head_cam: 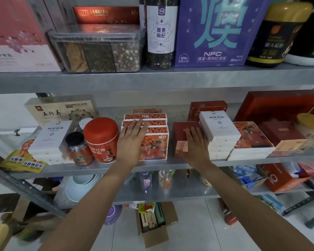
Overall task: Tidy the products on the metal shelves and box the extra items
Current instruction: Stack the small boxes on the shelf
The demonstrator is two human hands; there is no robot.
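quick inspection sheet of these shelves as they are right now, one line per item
surface: middle metal shelf, crowded with boxes and jars; a bare strip runs along its front edge.
job's things: orange boxes standing one behind another; red box lying flat beside a stack of white boxes; cardboard box open on the floor, partly filled.
clutter: yellow packets at the shelf's left front edge; red canister beside the orange boxes.
hands: left hand flat on the orange boxes; right hand flat on the red box; fingers straight on both.
cables: nothing seen.
surroundings: upper shelf holding a purple box; lower shelf with bottles and packets; tiled floor.
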